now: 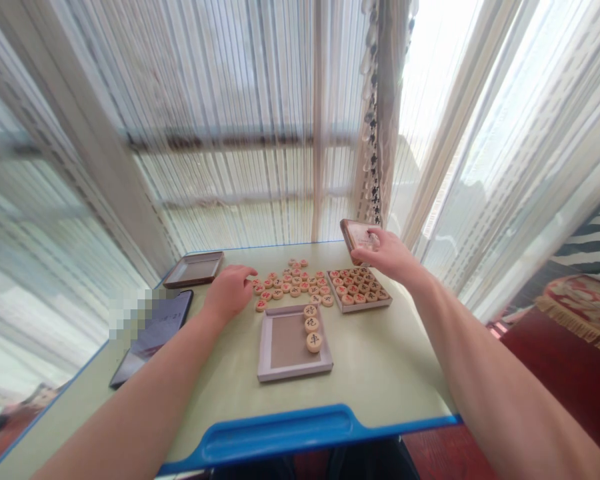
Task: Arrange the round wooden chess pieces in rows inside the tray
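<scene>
My left hand (230,290) lies palm down on the surface (380,373), left of centre. Its fingers are loosely bent and hold nothing, and the fingertips point right toward the loose pieces (293,283). I cannot tell whether they touch the nearest disc.

My right hand (383,257) is raised at the far right. Its fingers are closed on the edge of a small brown box (356,235), which is tilted up off the surface just before the curtain (260,133).

The loose pieces are round wooden discs with red or dark marks. They lie scattered in a band across the far middle, between my two hands.

- Full tray (383,305): just right of the loose pieces and below my right hand, packed with discs in rows.
- Near tray (267,343): pale-rimmed, at centre, nearer to me. It holds three discs (313,327) in a column along its right side.
- Dark tray (194,268): far left corner, beyond my left hand.
- Phone (155,327): dark, flat, left of my left forearm.

A blue rim (280,437) — moulded with a shallow groove — runs along the near edge of the surface.
</scene>
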Motion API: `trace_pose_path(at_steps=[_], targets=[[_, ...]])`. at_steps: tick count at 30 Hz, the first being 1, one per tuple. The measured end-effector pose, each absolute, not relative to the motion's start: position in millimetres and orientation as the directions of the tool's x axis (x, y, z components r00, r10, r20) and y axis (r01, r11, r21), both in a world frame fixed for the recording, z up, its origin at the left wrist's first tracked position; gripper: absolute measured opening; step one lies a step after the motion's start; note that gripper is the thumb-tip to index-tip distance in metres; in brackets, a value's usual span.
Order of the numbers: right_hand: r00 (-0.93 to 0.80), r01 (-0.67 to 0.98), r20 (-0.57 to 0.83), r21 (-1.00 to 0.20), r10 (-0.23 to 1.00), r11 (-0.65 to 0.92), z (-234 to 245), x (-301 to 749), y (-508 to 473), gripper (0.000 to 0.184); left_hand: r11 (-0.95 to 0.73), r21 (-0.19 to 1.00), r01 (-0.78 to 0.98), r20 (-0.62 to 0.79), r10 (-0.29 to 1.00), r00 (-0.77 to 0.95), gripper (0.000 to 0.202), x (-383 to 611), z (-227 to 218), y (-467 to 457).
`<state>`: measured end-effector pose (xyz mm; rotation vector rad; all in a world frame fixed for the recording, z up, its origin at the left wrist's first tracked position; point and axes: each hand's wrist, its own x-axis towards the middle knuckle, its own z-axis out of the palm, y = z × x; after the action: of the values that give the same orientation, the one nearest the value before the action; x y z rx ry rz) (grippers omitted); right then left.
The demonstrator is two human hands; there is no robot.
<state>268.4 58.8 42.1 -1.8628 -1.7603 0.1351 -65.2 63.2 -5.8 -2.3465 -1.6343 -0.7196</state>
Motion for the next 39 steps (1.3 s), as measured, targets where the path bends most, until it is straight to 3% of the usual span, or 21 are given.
trace_pose_path(at_steps=[3,5,15,20,26,31,33,37,39], targets=[[0.178,0.891,0.393,-0.453,0.902,0.022,24.6,273.0,74.5,0.079,-0.41,0.093,0.907,0.474,0.82,0.322,0.033,-41.8,7.3,64.4],[0.185,0.903,0.399,-0.43,0.898,0.005,12.3,274.5,84.8,0.078,-0.456,0.157,0.876,0.414,0.836,0.36,0.034,-17.4,19.2,68.4],[0.164,0.929,0.248,-0.363,0.955,-0.066,-16.1,293.5,113.3,0.086,-0.584,0.347,0.734,0.095,0.8,0.592,0.035,77.5,42.7,113.9],[0.093,0.941,0.2,-0.339,0.975,-0.02,-18.3,298.2,112.0,0.079,-0.553,0.428,0.715,0.121,0.819,0.561,0.035,64.0,29.5,135.0],[0.1,0.935,0.179,-0.353,0.979,-0.031,-12.7,298.4,110.2,0.064,-0.54,0.381,0.751,0.062,0.825,0.562,0.034,60.0,17.6,139.5],[0.209,0.952,0.23,-0.27,0.951,-0.144,12.9,300.1,86.3,0.043,-0.616,0.308,0.725,0.146,0.784,0.604,0.034,74.8,24.9,124.8],[0.237,0.947,0.159,-0.26,0.958,-0.191,27.3,302.3,73.3,0.036,-0.638,0.312,0.704,0.172,0.766,0.619,0.033,78.3,29.3,118.3],[0.074,0.938,-0.217,-0.316,0.973,-0.142,46.7,306.7,56.7,0.029,-0.68,0.326,0.657,0.17,0.726,0.667,0.029,83.8,30.5,107.8],[0.027,0.937,-0.275,-0.327,0.961,-0.12,49.3,306.2,54.0,0.029,-0.705,0.327,0.629,0.17,0.699,0.694,0.029,87.6,28.5,103.5]])
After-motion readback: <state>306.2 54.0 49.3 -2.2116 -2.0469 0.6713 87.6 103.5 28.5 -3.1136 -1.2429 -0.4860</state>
